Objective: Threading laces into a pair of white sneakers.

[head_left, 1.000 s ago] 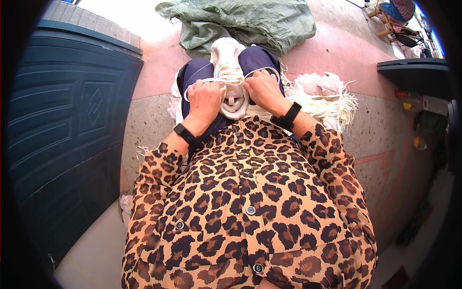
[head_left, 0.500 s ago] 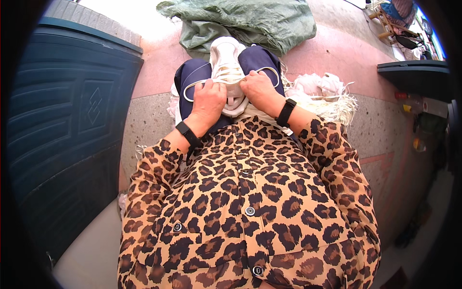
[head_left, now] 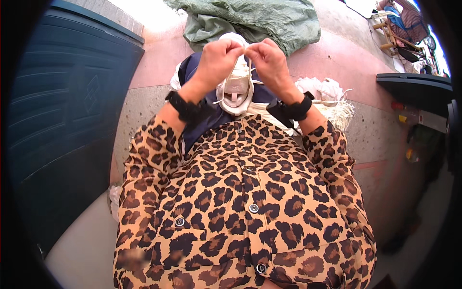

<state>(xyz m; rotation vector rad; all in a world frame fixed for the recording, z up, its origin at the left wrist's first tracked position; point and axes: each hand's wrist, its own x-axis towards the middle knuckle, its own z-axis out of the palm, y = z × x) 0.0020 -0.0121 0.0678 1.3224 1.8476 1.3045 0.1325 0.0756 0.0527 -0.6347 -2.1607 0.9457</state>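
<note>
A white sneaker (head_left: pixel 236 89) rests on my lap between my dark blue trouser legs, its heel opening toward me and its toe pointing away. Above it, my left hand (head_left: pixel 217 63) and my right hand (head_left: pixel 270 61) are raised, fingertips almost meeting. Both pinch a cream shoelace (head_left: pixel 250 67), which hangs down to the shoe from between them. My hands cover part of the laced front. On each wrist sits a black band.
A crumpled green woven sheet (head_left: pixel 250 21) lies ahead on the pink and grey floor. More white shoes (head_left: pixel 320 89) and a bundle of loose cream laces (head_left: pixel 339 113) are at the right. A dark blue panelled door (head_left: pixel 72 96) stands on the left; a dark ledge (head_left: pixel 414 85) juts in at right.
Both hands have lifted up and away from the shoe's collar and come together over its front. The lace ends, held apart in wide loops before, are now drawn together.
</note>
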